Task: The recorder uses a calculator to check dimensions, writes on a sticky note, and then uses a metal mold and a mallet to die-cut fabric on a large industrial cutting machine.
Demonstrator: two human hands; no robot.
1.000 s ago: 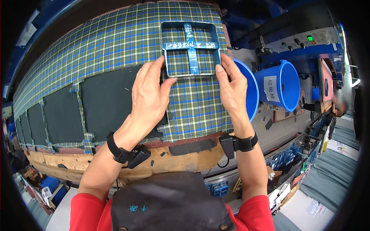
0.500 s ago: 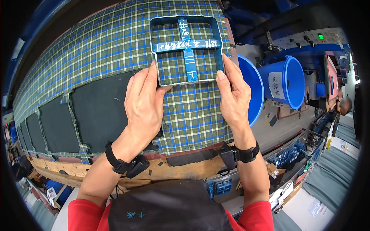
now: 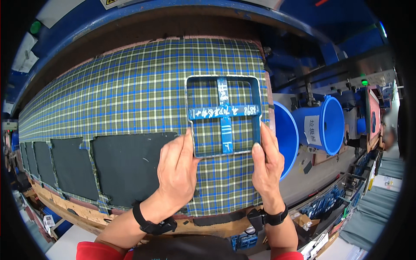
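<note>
A blue metal cutting die [image 3: 225, 112], a squarish frame with two crossed bars carrying white handwriting, rests on or just above a green, blue and white plaid fabric [image 3: 130, 93]. At its lower left corner, my left hand [image 3: 177, 173] is closed on the frame, thumb under the near edge. My right hand [image 3: 268, 167] grips the right side, its thumb on the near right corner. Plaid cloth shows through the die's openings. Left of my left hand, a row of cut-out gaps in the fabric bares a black surface [image 3: 130, 169].
Two blue bins [image 3: 333, 125] stand right of the table, one partly hidden by its edge. A wooden table edge [image 3: 91, 218] runs along the near side. Behind the fabric is a blue machine beam [image 3: 143, 12]. Blue dies fill a rack [image 3: 323, 197] at lower right.
My view has tilted upward, so the table, die and hands appear lower and more of the machine shows. Both hands keep their hold, and the die lies nearly the same on the fabric.
</note>
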